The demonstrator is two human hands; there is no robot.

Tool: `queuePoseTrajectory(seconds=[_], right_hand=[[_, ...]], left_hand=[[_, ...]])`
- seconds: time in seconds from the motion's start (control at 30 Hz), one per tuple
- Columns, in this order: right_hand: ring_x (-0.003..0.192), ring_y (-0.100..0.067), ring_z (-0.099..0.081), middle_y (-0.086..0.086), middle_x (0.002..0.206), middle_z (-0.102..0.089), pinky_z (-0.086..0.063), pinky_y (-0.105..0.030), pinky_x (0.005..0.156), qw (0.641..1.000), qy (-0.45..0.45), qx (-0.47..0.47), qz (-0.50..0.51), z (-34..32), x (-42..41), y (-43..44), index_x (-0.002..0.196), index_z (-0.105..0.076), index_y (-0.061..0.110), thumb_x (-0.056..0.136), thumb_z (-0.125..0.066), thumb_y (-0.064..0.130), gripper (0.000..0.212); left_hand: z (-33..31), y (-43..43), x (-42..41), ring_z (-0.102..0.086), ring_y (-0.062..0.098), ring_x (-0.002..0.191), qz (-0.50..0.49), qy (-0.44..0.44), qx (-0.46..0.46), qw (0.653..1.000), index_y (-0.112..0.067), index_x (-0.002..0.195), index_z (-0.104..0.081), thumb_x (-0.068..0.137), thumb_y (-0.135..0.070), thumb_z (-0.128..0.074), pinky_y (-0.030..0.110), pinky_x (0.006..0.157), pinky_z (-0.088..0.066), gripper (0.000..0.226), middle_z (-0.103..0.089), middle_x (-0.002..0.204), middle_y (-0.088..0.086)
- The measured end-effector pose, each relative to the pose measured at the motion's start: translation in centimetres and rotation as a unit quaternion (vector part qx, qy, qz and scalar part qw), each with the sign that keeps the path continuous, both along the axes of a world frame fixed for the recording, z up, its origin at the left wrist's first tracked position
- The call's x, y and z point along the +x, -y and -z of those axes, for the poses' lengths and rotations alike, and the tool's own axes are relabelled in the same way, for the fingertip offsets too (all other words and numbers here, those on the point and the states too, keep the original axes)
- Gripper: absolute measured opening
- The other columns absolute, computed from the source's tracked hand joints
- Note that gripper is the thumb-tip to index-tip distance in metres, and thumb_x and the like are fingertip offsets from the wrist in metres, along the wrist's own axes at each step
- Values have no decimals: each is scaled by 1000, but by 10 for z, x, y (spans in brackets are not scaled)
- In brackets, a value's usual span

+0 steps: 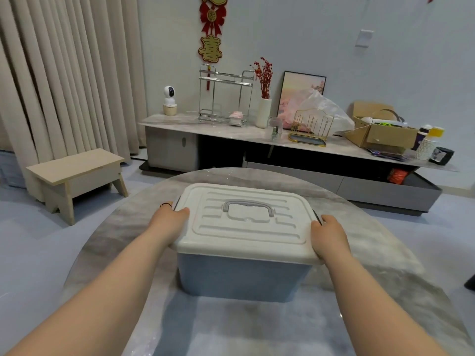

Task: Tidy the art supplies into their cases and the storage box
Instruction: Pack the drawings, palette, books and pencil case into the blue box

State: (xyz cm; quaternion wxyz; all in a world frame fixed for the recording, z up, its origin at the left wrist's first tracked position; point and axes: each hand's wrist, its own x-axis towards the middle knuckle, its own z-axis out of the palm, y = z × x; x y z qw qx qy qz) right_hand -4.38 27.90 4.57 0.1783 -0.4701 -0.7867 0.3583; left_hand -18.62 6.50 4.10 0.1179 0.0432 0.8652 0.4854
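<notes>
Two hands: both are gripping the storage box (243,276), one at each short end of its lid (246,222).
Left hand (171,224): it is closing over the lid's left edge, thumb lying on top, fingers curling out of sight below the rim.
Right hand (330,237): it is clasping the lid's right edge in the same way, beside a dark latch (318,219).
Box position: it is standing near the middle of the round table (128,227), its white lid sitting level on the blue-grey body, grey handle (248,206) lying flat on top.
Progress (judged): the lid is already covering the box and no loose art supplies or cases are showing on the table, so the packing is probably finishing.
Remaining (judged): the hands are likely pressing the lid home or fastening the end latches; whether the latches are engaging cannot be told, and the contents are hidden.
Surface: the tabletop is showing a glossy grey marbled finish, bare around the box.
Left of table: a low wooden stool (77,173) is standing on the pale floor before long beige curtains (64,73).
Far wall: a low cabinet (257,134) is carrying a small camera (169,95), a wire rack (225,96), a white vase (264,113) with red sprigs, a framed picture (303,88) and an open cardboard box (383,132).
Above: a red and gold ornament (212,29) is hanging on the wall.
</notes>
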Motion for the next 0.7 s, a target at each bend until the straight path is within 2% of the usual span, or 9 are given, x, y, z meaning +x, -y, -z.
queuePoseTrajectory(seconds=[0.07, 0.17, 0.27, 0.4, 0.5, 0.63, 0.7], right_hand=[[126, -33, -42, -13, 143, -41, -36, -34, 96, 1000, -6, 4, 16, -1, 2, -19, 143, -31, 9, 98, -30, 12, 45], [127, -34, -41, -14, 144, -40, -36, -35, 99, 999, -14, 13, 44, 2, -1, -46, 142, -32, 9, 98, -31, 11, 45], [127, -34, -41, -13, 144, -40, -36, -36, 98, 998, -21, 6, 65, 5, -9, -66, 142, -32, 9, 98, -31, 11, 45], [117, -33, -47, -13, 136, -48, -35, -31, 79, 997, -21, 6, 76, 10, -24, -87, 139, -38, 11, 96, -30, 11, 44], [115, -33, -48, -12, 135, -49, -34, -31, 76, 997, -14, 11, 80, 11, -30, -94, 139, -37, 12, 96, -29, 12, 44], [119, -33, -47, -12, 137, -47, -41, -36, 87, 996, 4, 29, 89, 7, -25, -89, 138, -36, 10, 96, -32, 15, 42], [125, -32, -41, -11, 138, -45, -40, -38, 93, 996, 17, 53, 75, 1, -14, -83, 138, -35, 9, 96, -36, 16, 43]], left_hand=[[2, -26, -10, -43, 28, 97, 21, -9, -6, 1000, -2, 131, -40, 95, -19, -42, 28, 75, -31, 40, -48, 130, 18], [7, -63, -29, -48, 33, 113, 44, -14, -13, 999, -1, 132, -40, 94, -23, -42, 30, 79, -34, 44, -49, 132, 16], [9, -87, -42, -48, 33, 113, 44, -14, -11, 999, -1, 131, -42, 94, -27, -43, 30, 77, -33, 45, -50, 131, 16], [11, -108, -54, -47, 30, 103, 35, -39, -6, 999, -6, 131, -45, 95, -30, -43, 32, 81, -36, 43, -51, 129, 13], [11, -115, -62, -48, 31, 109, 27, -76, -26, 996, -12, 128, -49, 95, -30, -41, 34, 86, -38, 38, -54, 127, 11], [6, -108, -51, -47, 31, 117, 26, -122, -99, 987, -15, 128, -50, 97, -31, -35, 35, 90, -38, 38, -53, 130, 9], [2, -92, -41, -49, 30, 115, 50, -152, -121, 980, -16, 127, -51, 96, -31, -38, 32, 86, -38, 37, -55, 127, 9]])
